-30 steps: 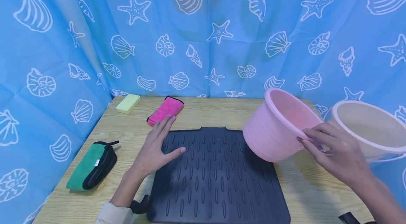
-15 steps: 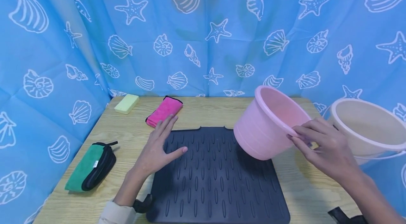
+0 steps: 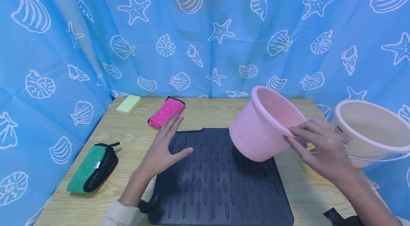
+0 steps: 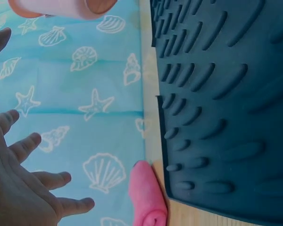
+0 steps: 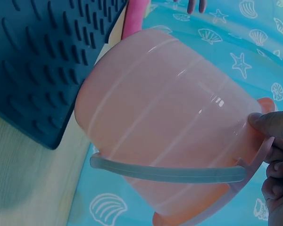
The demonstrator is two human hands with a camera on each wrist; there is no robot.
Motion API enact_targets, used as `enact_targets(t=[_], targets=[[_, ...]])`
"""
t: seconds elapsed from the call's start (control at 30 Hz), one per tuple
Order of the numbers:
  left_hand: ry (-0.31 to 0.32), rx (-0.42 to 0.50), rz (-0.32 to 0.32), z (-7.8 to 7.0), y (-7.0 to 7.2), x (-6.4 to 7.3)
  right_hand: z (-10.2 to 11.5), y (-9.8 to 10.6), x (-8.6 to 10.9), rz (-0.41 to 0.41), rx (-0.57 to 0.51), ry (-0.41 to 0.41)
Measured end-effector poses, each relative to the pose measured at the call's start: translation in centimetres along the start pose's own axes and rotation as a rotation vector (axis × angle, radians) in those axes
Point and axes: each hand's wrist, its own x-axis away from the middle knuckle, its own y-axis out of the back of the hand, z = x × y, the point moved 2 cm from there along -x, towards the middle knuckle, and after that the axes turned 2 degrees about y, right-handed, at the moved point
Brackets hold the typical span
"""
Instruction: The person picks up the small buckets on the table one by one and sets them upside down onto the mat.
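Note:
A pink plastic bucket (image 3: 250, 133) is tilted over the back right part of a dark ribbed mat (image 3: 208, 183), its mouth turned up and to the right. My right hand (image 3: 323, 149) pinches the bucket's rim between thumb and fingers. In the right wrist view, a greyish handle (image 5: 174, 174) hangs against the side of the bucket. My left hand (image 3: 161, 153) holds nothing, fingers straight and thumb apart, over the mat's left edge. Behind its fingertips lies a folded pink cloth (image 3: 164, 114) with black trim.
Close to my right forearm, a cream bucket (image 3: 347, 131) with a wire handle stands at the table's right edge. A pale yellow sponge (image 3: 129, 104) lies at the back left, and a folded green cloth (image 3: 87, 171) with a black edge nearer me. A blue shell-print curtain (image 3: 192, 33) hangs behind the table.
My right hand has carried the pink bucket left, further over the mat and away from the cream bucket. My left hand has shifted slightly right, still with straight fingers.

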Motion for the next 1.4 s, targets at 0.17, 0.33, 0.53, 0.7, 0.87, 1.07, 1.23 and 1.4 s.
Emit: enact_targets(t=[0.17,0.33,0.53,0.7,0.87,1.07,1.23,1.4], targets=[[-0.006,0.017,0.003,-0.2,-0.2,-0.2,0.5,-0.4,-0.3,-0.005,0.004,-0.016],[-0.019,0.03,-0.002,-0.3,-0.5,-0.3,0.7,-0.8,-0.5,-0.002,-0.006,-0.02],[-0.029,0.05,-0.006,-0.6,-0.8,-0.7,0.9,-1.2,-0.9,-0.01,-0.037,-0.007],[-0.022,0.091,-0.014,-0.7,-0.9,-0.9,1.1,-1.8,-1.2,-0.024,-0.057,0.004],[-0.012,0.111,-0.006,-0.6,-1.2,-0.7,1.5,-2.4,-1.2,-0.032,-0.06,0.016],[-0.007,0.127,0.017,-0.7,-1.5,-0.7,1.8,-3.0,-1.2,-0.039,-0.066,0.009],[-0.004,0.147,0.025,-1.0,-1.8,-0.9,1.9,-3.3,-1.4,-0.036,-0.07,0.0],[0.007,0.166,0.042,-1.2,-2.3,-1.1,2.1,-3.7,-1.4,-0.033,-0.105,-0.007]])
